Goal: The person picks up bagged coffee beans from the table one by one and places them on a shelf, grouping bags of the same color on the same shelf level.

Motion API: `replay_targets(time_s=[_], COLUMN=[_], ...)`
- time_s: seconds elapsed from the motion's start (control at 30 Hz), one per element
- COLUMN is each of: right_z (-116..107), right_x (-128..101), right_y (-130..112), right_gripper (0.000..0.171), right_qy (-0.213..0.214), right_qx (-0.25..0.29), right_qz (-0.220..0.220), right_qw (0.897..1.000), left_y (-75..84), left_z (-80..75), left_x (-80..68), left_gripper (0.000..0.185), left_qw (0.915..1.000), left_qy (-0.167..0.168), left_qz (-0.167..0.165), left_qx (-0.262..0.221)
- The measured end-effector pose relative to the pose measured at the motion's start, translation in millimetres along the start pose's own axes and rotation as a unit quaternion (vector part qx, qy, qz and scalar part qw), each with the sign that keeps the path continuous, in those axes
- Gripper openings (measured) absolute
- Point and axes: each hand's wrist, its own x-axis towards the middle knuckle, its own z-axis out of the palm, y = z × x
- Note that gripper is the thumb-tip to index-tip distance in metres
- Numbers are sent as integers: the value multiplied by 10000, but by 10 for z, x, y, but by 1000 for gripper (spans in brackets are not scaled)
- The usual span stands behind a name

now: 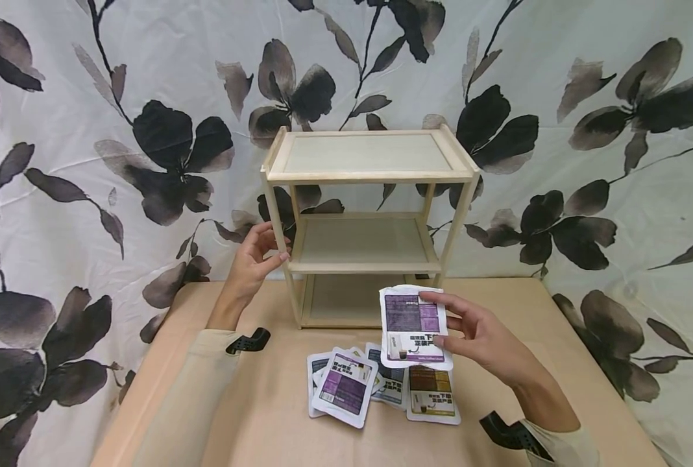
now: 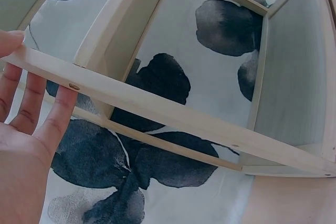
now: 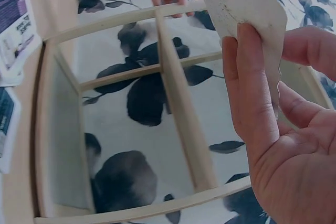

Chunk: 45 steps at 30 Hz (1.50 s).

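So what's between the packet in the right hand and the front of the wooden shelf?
Nothing. In the head view the packet, pinched by the right hand, overlaps the shelf's bottom opening with only air and bare table between them.

Matt pale-wood shelf [image 1: 365, 227], glossy sachet [image 1: 413, 327]
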Motion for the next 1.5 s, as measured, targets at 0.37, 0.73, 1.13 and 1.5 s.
replay_targets(time_s=[0.37, 0.73, 1.13, 1.5], right_z=[-68, -279, -540, -640], right_x=[88, 122, 260, 482], right_y=[-315, -703, -1078, -1319], right_gripper=[67, 66, 67, 69], right_qy=[152, 276, 547, 549], right_qx=[-391, -994, -1168, -1055], right_qz=[-180, -617, -945, -840], right_qw=[9990, 9927, 9871, 9893], left_y=[-14, -15, -4, -4], left_z=[-25, -8, -39, -23], left_x=[-11, -9, 18, 5], left_gripper=[57, 57, 57, 55], left_qw=[10000, 9999, 10000, 9999], left_qy=[-35, 4, -31, 75], left_qz=[62, 98, 26, -75], left_qx=[2, -25, -29, -49])
